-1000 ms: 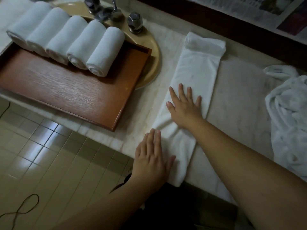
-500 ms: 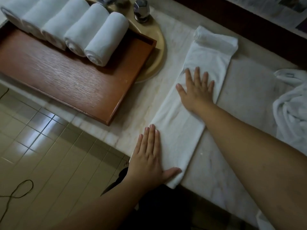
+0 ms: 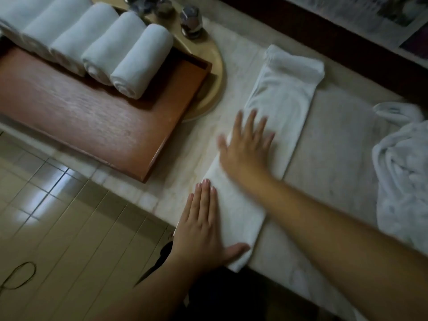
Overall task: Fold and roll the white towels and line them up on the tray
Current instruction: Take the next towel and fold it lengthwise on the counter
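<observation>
A white towel (image 3: 282,98) folded into a long strip lies on the marble counter, running from the near edge toward the back. My left hand (image 3: 201,230) presses flat on its near end, fingers straight and thumb spread across the cloth. My right hand (image 3: 245,147) lies flat on the strip's middle with fingers spread, slightly blurred. Several rolled white towels (image 3: 139,63) lie side by side at the back of a brown wooden tray (image 3: 97,121) at the left.
A heap of loose white towels (image 3: 403,172) sits at the right edge of the counter. Chrome tap fittings (image 3: 191,22) and a beige basin rim (image 3: 215,72) lie behind the tray. Tiled floor (image 3: 69,216) drops off left of the counter.
My right hand slid up the strip toward its far end, then came back toward the middle. My left hand stayed pressed on the near end.
</observation>
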Demonstrator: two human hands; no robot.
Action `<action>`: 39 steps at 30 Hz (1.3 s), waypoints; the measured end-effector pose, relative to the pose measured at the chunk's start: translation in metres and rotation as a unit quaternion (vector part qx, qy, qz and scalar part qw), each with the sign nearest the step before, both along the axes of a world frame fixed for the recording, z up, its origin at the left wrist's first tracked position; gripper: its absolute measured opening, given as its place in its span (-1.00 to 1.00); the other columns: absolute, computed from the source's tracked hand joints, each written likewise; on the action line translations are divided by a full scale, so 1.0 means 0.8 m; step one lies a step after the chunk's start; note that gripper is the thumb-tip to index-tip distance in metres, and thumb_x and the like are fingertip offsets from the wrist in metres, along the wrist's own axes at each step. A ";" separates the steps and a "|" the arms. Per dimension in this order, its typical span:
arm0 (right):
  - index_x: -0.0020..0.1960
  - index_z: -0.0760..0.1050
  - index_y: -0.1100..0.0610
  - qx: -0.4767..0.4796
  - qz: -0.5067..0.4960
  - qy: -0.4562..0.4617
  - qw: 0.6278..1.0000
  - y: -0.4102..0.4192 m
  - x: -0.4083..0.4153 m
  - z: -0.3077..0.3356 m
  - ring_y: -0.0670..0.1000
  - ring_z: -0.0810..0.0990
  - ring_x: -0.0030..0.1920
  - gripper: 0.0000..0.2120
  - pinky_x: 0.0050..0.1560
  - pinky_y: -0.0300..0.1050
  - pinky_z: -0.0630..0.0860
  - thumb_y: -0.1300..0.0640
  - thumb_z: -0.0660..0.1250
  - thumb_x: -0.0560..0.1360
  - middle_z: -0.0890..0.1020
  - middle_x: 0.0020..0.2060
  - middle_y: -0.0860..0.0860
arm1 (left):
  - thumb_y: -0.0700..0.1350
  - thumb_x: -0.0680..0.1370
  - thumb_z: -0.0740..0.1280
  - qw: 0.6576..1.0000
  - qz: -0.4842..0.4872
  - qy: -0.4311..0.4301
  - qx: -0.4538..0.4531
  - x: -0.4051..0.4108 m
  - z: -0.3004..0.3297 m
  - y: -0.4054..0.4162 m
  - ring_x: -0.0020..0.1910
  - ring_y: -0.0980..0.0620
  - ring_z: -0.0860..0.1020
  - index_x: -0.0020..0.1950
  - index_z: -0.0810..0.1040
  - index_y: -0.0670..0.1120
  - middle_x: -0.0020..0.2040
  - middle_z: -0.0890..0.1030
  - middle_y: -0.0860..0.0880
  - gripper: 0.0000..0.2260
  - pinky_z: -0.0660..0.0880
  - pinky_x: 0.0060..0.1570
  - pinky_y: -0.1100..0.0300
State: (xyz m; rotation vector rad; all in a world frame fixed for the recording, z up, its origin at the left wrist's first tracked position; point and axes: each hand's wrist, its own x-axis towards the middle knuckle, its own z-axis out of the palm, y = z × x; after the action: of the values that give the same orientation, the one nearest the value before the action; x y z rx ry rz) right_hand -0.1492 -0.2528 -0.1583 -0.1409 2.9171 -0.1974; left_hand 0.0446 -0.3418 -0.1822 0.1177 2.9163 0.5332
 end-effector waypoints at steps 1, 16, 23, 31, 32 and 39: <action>0.69 -0.16 0.11 0.012 0.026 -0.018 0.999 -0.005 0.034 -0.006 0.34 -0.16 0.64 -0.23 0.54 0.49 -0.12 -0.32 -0.14 0.65 -0.13 0.67 0.20 | 0.66 0.40 0.12 1.000 0.002 0.008 0.005 0.000 -0.001 0.000 0.68 -0.23 -0.05 0.66 0.01 -0.33 0.69 -0.05 -0.29 0.23 0.08 0.58 -0.18; 0.69 -0.22 0.08 0.010 -0.060 -0.067 0.996 0.068 -0.236 -0.020 0.23 -0.24 0.65 -0.26 0.57 0.37 -0.25 -0.31 -0.16 0.67 -0.19 0.68 0.04 | 0.67 0.38 0.12 1.000 0.005 0.023 -0.021 -0.005 -0.013 0.003 0.69 -0.22 -0.05 0.66 0.02 -0.31 0.69 -0.04 -0.27 0.25 0.05 0.59 -0.17; 0.67 0.06 0.17 -0.230 -0.036 0.054 0.971 0.084 0.016 -0.004 0.18 0.10 0.64 -0.27 0.62 0.18 0.09 -0.07 0.27 0.65 0.14 0.65 0.16 | 0.69 0.41 -0.07 0.996 -0.017 -0.088 0.004 -0.010 0.023 -0.005 0.60 -0.08 -0.48 0.61 -0.47 -0.16 0.60 -0.51 -0.14 0.19 -0.28 0.64 -0.06; 0.66 0.17 0.03 -0.130 0.126 0.104 0.978 0.149 0.288 -0.022 0.20 0.13 0.64 -0.28 0.60 0.18 0.13 -0.17 0.29 0.59 0.15 0.66 0.13 | 0.39 0.55 0.35 0.964 -0.235 0.102 0.075 0.002 0.017 -0.113 0.58 -0.13 0.33 0.53 0.48 -0.04 0.59 0.37 -0.12 -0.30 0.21 0.57 -0.21; 0.66 0.17 0.03 -0.104 0.154 0.106 0.977 0.150 0.301 -0.023 0.21 0.12 0.64 -0.26 0.57 0.25 0.16 -0.20 0.31 0.58 0.13 0.66 0.12 | 0.38 0.56 0.36 0.955 -0.275 0.103 0.048 0.001 0.010 -0.125 0.56 -0.14 0.36 0.52 0.50 -0.03 0.58 0.39 -0.13 -0.32 0.21 0.58 -0.20; 0.58 0.38 0.03 -0.029 0.218 0.150 0.964 0.144 0.319 -0.050 0.17 0.24 0.61 -0.43 0.49 0.25 0.31 -0.06 0.29 0.59 0.31 0.60 0.07 | 0.00 0.58 0.48 0.912 -0.373 0.169 0.011 -0.022 -0.019 -0.160 0.51 -0.13 0.44 0.39 0.59 -0.09 0.55 0.44 -0.16 -0.59 0.31 0.54 -0.13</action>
State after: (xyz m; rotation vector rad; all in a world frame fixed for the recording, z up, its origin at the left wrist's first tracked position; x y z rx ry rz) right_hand 0.1060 -0.1378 -0.1981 -0.8826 3.0748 -0.2008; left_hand 0.0273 -0.4698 -0.1974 1.3768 2.8362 0.4288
